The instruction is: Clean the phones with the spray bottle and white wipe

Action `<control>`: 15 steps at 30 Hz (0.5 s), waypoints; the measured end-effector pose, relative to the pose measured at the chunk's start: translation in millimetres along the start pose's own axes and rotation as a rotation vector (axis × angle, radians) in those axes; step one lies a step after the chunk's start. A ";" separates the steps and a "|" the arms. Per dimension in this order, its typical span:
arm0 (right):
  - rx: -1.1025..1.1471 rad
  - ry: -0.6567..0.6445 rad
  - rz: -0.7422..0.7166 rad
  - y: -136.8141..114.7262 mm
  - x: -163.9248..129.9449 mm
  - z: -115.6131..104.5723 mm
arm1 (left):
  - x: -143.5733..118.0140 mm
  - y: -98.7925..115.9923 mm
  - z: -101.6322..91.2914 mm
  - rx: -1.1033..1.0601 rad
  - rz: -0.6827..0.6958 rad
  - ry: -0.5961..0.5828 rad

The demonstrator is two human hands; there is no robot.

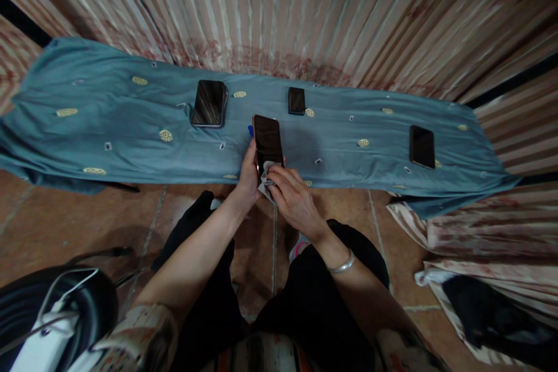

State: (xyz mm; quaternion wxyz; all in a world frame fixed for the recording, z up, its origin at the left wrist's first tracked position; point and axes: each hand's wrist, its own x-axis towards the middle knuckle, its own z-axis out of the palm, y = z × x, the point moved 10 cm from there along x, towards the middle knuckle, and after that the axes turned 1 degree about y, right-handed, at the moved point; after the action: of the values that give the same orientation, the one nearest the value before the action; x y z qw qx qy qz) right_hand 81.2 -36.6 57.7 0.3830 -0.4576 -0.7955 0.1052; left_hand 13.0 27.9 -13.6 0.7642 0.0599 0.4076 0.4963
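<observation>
Head view looked down on a person seated before a long surface draped in a teal cloth [108, 122] patterned with yellow ovals. The left hand [248, 177] had its grip clamped around the lower edge of a dark phone [267, 139], holding it upright just above the near edge of the cloth. The right hand [294, 197] had its grip closed on a small white wipe [267, 185], pressing it against the bottom of the phone's screen. A silver bangle [342, 264] sat on the right wrist.

Lying flat on the cloth were three more devices: a larger tablet [210, 103] to the left, a small phone [296, 100] behind the held one, and another phone [422, 146] well apart to the right. A striped curtain [305, 11] hung behind. Tiled floor [65, 221] showed below, with a white cable [65, 285] at lower left.
</observation>
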 end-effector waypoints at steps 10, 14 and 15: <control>-0.015 0.003 0.041 11.0 -2.6 -8.6 | 8.3 4.7 -6.6 0.003 0.025 -0.046; -0.027 0.025 0.041 10.5 -3.9 -9.2 | 9.7 3.9 -7.2 0.012 0.017 -0.056; -0.028 0.035 0.036 10.3 -4.1 -9.2 | 9.6 3.7 -7.0 0.012 0.014 -0.052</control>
State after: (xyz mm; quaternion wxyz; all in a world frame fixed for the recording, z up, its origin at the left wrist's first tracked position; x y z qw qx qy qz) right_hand 95.6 -35.8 56.6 0.3884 -0.4791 -0.7816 0.0928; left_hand 7.2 35.3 -21.7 0.7707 0.0803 0.3900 0.4975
